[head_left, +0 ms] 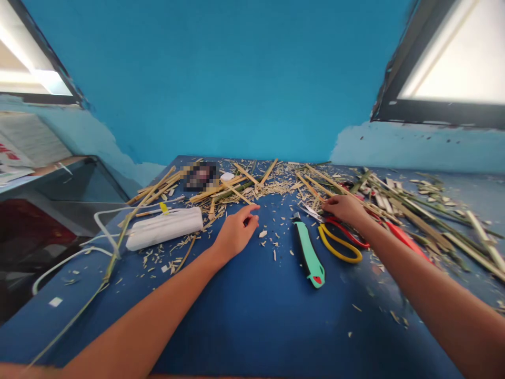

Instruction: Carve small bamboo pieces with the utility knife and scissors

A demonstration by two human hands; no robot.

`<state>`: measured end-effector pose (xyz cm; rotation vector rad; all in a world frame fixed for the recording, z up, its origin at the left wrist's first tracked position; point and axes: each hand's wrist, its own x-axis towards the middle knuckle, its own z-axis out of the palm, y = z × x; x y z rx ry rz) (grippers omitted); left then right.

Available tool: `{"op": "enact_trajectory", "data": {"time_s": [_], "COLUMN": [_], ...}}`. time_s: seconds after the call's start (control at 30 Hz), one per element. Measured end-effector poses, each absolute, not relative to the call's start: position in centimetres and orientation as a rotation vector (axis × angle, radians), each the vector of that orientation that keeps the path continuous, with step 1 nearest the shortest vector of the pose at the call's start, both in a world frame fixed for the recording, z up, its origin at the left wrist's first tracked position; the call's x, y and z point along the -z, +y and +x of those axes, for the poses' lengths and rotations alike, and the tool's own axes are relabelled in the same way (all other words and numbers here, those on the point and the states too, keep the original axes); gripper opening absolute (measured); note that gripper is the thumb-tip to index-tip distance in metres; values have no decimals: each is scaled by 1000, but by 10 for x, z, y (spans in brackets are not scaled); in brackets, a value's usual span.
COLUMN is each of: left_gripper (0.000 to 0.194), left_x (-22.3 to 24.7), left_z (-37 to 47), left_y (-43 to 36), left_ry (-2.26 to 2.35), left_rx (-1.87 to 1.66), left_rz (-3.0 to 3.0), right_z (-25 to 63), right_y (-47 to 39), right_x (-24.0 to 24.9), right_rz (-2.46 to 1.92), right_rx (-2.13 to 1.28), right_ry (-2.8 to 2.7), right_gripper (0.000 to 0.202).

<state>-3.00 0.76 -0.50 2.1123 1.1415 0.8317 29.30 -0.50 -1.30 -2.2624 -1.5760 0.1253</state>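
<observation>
My left hand (236, 234) rests over the blue table, index finger and thumb apart and the other fingers curled, with nothing in it. Among bamboo strips (310, 184), my right hand (345, 209) is closed, fingertips pressed together by the strip ends. What it pinches, if anything, is hidden. Just below it lie scissors with a yellow handle loop (342, 251) and a red one beside it, the blades pointing left. A utility knife (310, 255) with a mint-green and black handle lies between my hands. To the right of my right forearm's line shows a red object (408, 239), partly covered.
A white power strip (165, 227) with cables lies at the left, near a long thin bamboo strip (118, 247). Bamboo pieces (430, 221) are heaped at the right. Shavings (280, 187) cover the back near the blue wall (236, 79). A blurred dark object (201, 176) sits back left.
</observation>
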Motion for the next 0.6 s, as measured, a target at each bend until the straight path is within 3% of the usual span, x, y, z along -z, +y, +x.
{"op": "enact_trajectory", "data": {"time_s": [0.27, 0.6], "left_gripper": [31, 28], "left_x": [9, 9], "left_z": [-31, -25], "left_y": [7, 3], "left_ry": [1148, 952], "left_rx": [-815, -673], "left_rz": [2184, 2606], "right_z": [300, 313], "right_y": [-8, -33], "right_x": [15, 9], "right_rz": [-2233, -2153], "right_rx": [-85, -155], "right_ry": [-1567, -1544], "right_gripper": [33, 27]}}
